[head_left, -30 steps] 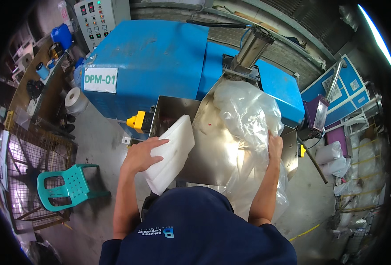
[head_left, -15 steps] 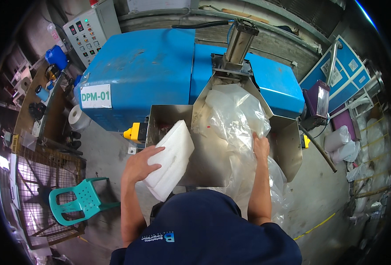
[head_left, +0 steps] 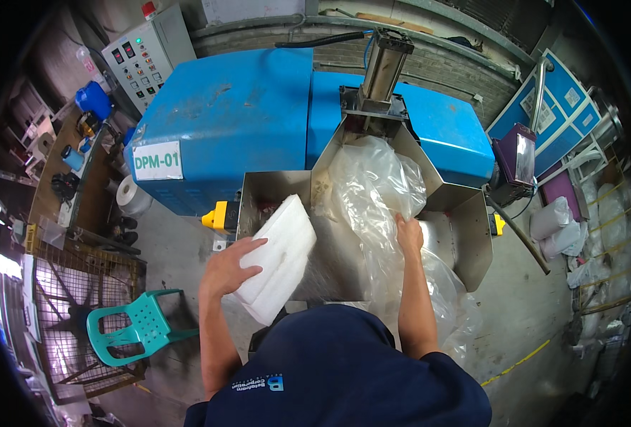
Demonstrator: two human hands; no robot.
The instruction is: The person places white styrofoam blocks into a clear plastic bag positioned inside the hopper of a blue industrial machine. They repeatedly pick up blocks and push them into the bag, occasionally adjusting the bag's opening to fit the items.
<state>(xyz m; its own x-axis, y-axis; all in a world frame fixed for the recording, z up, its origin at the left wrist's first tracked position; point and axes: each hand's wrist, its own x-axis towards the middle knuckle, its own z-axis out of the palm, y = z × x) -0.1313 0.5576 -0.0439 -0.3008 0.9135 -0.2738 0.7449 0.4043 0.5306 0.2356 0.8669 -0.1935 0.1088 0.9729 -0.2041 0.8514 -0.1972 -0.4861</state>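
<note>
My left hand (head_left: 233, 267) grips the side of a white foam block (head_left: 281, 260), which leans over the left part of a metal hopper (head_left: 330, 274). With fingers closed, my right hand (head_left: 409, 233) holds a bunch of clear plastic film (head_left: 374, 188). The film's upper part lies in the hopper's chute, and the rest trails over the front edge and down beside my right forearm. Part of the fingertips of my right hand is hidden in the folds.
Behind the hopper stands a blue machine (head_left: 237, 107) with a metal cylinder (head_left: 385, 71) on top. A control cabinet (head_left: 144, 60) is at the back left. A green plastic chair (head_left: 134, 327) stands at left; white bundles (head_left: 554, 228) lie at right. A metal bar (head_left: 518, 235) juts out at right.
My right hand has shifted slightly left and nearer, drawing the plastic film with it; the film in the chute looks narrower. My left hand and the foam block have barely moved.
</note>
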